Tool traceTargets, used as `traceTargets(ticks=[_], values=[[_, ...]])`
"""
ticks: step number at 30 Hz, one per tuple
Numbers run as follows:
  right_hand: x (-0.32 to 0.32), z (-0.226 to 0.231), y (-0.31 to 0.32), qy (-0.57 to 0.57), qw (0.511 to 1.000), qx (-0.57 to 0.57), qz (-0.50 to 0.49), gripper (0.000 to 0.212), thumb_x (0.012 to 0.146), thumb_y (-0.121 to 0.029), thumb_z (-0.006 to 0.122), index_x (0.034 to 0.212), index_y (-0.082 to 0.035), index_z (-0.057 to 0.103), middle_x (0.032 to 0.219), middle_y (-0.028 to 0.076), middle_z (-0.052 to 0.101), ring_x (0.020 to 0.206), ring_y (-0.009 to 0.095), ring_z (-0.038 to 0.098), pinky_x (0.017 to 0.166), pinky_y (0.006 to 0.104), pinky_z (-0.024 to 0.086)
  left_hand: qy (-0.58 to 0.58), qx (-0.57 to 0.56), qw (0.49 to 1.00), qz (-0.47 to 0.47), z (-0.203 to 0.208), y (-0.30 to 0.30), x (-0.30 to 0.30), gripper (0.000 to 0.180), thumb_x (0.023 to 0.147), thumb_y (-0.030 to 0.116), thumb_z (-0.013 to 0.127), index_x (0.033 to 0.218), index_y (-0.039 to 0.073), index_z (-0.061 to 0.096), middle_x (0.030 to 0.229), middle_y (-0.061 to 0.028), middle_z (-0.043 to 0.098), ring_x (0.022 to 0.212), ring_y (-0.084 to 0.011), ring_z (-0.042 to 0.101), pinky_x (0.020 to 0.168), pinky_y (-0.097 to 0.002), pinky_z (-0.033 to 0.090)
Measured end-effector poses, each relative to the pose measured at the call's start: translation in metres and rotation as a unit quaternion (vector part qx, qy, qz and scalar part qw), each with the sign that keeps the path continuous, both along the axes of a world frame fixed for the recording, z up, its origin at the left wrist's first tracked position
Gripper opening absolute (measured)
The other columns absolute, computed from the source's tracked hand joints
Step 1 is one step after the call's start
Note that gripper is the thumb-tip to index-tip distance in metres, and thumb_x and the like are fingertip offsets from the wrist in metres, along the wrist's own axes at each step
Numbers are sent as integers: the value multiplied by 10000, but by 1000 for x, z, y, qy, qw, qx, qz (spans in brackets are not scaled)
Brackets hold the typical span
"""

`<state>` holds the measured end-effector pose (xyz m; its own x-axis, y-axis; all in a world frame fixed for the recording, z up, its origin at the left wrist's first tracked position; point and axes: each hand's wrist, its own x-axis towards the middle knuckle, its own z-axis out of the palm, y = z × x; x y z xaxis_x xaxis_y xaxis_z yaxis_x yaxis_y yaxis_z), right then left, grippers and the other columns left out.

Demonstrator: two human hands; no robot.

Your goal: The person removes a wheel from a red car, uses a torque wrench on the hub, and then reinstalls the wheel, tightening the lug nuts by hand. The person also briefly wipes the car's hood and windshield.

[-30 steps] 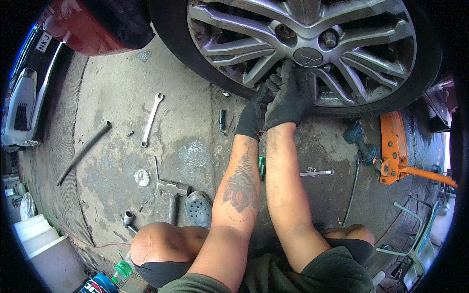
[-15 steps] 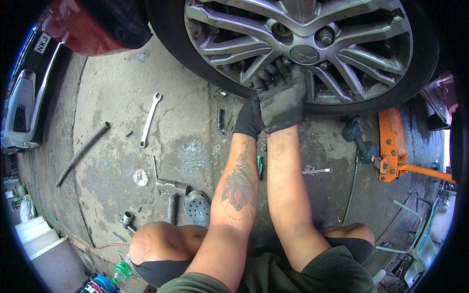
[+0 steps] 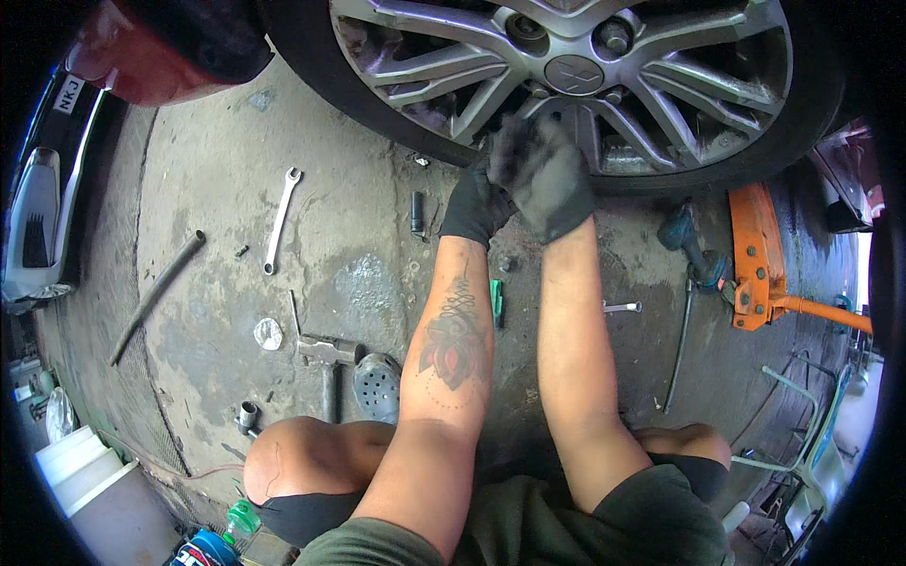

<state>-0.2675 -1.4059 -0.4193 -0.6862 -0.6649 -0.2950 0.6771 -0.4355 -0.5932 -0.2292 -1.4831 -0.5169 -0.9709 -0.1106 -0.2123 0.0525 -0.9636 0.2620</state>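
A silver multi-spoke car wheel [image 3: 651,71] with its black tyre [image 3: 396,137] stands ahead of me. Both of my hands wear dark gloves and are in front of the lower spokes, below the centre cap [image 3: 574,74]. My right hand [image 3: 545,179] is blurred by motion, so its fingers cannot be made out. My left hand [image 3: 477,205] is close beside it, partly behind it, with its fingers mostly hidden. Whether either hand holds anything does not show. A lug nut [image 3: 613,38] sits in a recess right of the cap.
On the concrete floor lie a combination wrench [image 3: 282,222], a black socket [image 3: 417,215], a pipe [image 3: 159,295], a hammer [image 3: 328,353] and a grey clog [image 3: 377,387]. At right are a cordless impact wrench [image 3: 694,250] and an orange jack [image 3: 752,269]. A green object [image 3: 496,304] lies between my forearms.
My right hand has drawn back from the wheel's hub and is now blurred. The wrists are farther apart. The whole view has shifted slightly, with the wheel higher in it.
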Motion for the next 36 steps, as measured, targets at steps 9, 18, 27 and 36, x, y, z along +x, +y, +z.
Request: traceTargets(ticks=[9,18,27,36], values=[[17,-215,88,527,477,589,385,484,831,-440,556,1123,-64,641,1134,223,615,1087,371,578,941,434,444,-164,-88,983,0,10,12,-7,732,773,603,668,1199,32,500,1095,-160,537,923,-320,616,793,-415,545],[2,-154,94,432,776,434,148,358,791,-246,696,1093,-63,636,1083,148,656,990,275,625,877,370,489,-160,-66,985,20,4,13,-7,669,767,585,686,1180,85,522,1071,-124,541,990,-306,579,815,-419,550],[-12,147,55,638,648,402,107,321,797,-172,705,1108,-101,669,986,127,675,898,207,641,809,322,508,-168,-45,984,47,-9,10,3,659,732,548,746,1164,97,536,1064,-119,548,848,-269,576,675,-352,525],[-33,146,-11,878,93,466,-49,235,795,-153,624,1028,-152,658,891,109,643,763,311,634,641,417,503,-198,-43,979,38,-5,14,-6,698,716,540,759,1160,48,537,1000,-142,583,857,-302,605,737,-400,504]])
